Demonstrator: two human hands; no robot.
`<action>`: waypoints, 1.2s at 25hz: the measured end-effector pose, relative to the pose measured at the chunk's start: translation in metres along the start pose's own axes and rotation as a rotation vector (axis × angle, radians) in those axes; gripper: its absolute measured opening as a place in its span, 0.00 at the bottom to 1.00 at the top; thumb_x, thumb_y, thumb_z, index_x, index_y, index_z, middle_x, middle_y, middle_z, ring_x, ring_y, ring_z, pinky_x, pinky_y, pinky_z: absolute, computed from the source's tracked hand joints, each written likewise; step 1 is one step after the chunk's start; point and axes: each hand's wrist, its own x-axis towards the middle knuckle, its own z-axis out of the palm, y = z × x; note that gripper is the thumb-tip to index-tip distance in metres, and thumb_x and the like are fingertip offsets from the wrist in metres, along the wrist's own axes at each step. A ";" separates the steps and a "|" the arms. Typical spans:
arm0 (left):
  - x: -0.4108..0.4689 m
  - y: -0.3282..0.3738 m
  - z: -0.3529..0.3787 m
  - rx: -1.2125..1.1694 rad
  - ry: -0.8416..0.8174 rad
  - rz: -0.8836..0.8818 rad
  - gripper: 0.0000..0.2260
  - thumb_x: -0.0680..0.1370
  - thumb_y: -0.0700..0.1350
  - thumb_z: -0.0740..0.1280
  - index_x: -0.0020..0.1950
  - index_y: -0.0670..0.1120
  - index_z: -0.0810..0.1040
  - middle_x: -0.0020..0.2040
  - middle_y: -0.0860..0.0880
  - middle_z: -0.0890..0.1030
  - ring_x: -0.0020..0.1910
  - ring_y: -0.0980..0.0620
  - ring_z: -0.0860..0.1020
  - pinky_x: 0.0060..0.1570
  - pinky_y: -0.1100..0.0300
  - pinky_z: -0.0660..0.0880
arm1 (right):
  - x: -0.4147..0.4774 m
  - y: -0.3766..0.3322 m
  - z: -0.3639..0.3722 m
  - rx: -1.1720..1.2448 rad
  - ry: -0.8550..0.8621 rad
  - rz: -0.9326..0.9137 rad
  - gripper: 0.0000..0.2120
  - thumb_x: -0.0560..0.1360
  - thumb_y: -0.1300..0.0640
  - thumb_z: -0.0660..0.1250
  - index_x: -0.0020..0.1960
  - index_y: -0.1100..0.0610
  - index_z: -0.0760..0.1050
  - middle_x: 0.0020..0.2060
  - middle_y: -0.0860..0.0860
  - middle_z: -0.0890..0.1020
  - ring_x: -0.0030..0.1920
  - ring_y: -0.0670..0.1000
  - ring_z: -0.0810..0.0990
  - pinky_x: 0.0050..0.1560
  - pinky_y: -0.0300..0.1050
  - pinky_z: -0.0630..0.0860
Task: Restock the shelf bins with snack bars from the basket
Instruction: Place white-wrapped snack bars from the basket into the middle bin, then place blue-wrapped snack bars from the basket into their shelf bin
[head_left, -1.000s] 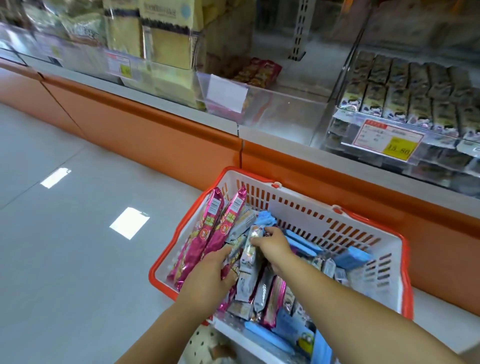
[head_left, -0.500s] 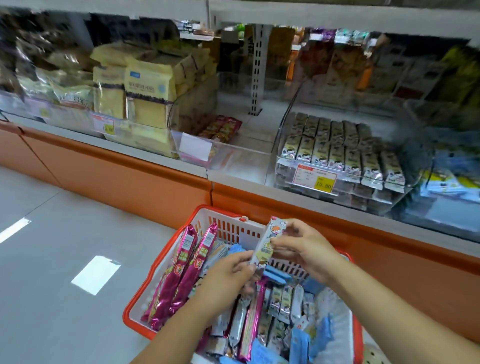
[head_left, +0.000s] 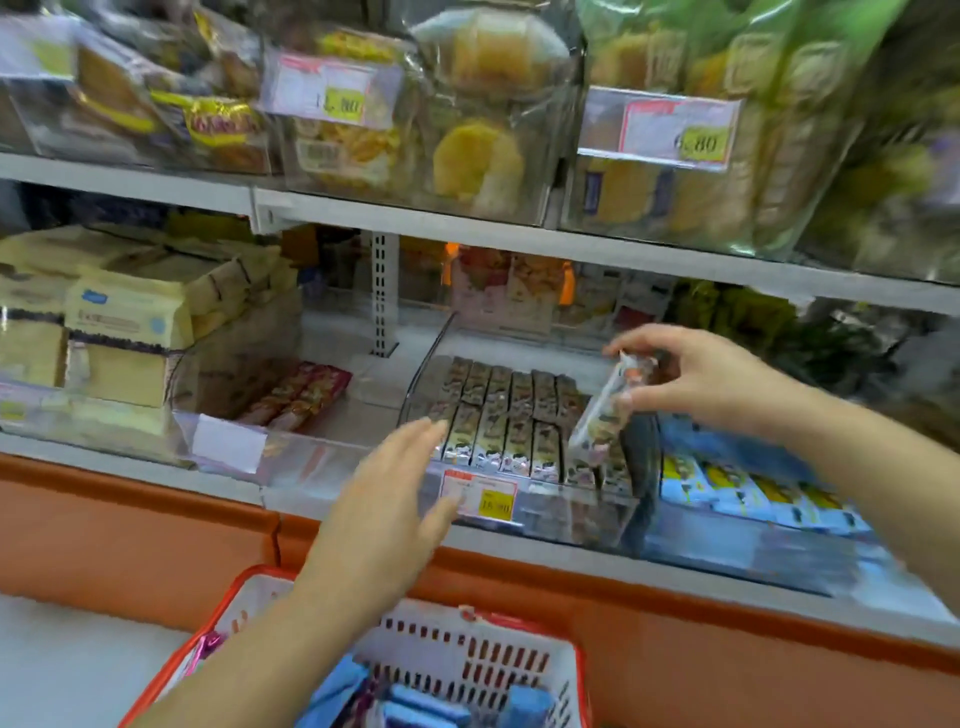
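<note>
Took the clear shelf bin (head_left: 571, 519) of silver-wrapped bars as the reference point.

Found one snack bar (head_left: 602, 410) over the bin's right end, hanging tilted. Cannot tell through the blur whether its lower end touches the front row there.

Found it pinched at the upper end between thumb and fingers (head_left: 639, 336) of the right hand (head_left: 701, 382). Judged this top-end pinch chosen so as to lower the bar end-first into the row's right side.

Noted the left hand (head_left: 400, 499) in front of the bin's left half, fingers straight and released, grasping nothing, just beside the price tag (head_left: 480, 493). Judged it poised to steady the bin or square the rows.

Noted the bin's bars packed side by side in two rows. Judged the similar wrapper the reason for bringing the bar here, not to the red bars (head_left: 298, 395) left of the bin or the blue-and-yellow packs (head_left: 748, 486) right of it.

Located the basket (head_left: 519, 626) below and in front of the bin, with blue packets (head_left: 415, 709) inside.

Judged placing under way, release not yet made.
</note>
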 end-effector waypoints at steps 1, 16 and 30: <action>0.013 -0.005 0.000 0.046 0.038 0.011 0.34 0.77 0.57 0.65 0.79 0.55 0.51 0.77 0.59 0.54 0.75 0.60 0.54 0.71 0.64 0.53 | 0.017 0.006 -0.013 -0.098 0.035 0.007 0.20 0.69 0.57 0.76 0.57 0.44 0.77 0.51 0.43 0.80 0.46 0.39 0.78 0.49 0.34 0.74; 0.058 -0.056 0.040 0.011 0.050 -0.004 0.47 0.67 0.75 0.55 0.77 0.57 0.39 0.78 0.55 0.53 0.73 0.52 0.61 0.69 0.54 0.61 | 0.172 0.103 0.021 -0.384 -0.312 0.261 0.30 0.75 0.57 0.71 0.74 0.54 0.65 0.71 0.52 0.70 0.68 0.50 0.70 0.59 0.35 0.64; 0.008 -0.048 0.017 0.020 0.110 0.012 0.35 0.75 0.60 0.64 0.78 0.51 0.55 0.75 0.57 0.59 0.74 0.59 0.58 0.69 0.64 0.54 | 0.038 0.006 0.058 0.095 0.304 -0.166 0.07 0.78 0.47 0.62 0.54 0.37 0.75 0.47 0.41 0.82 0.45 0.43 0.79 0.44 0.35 0.75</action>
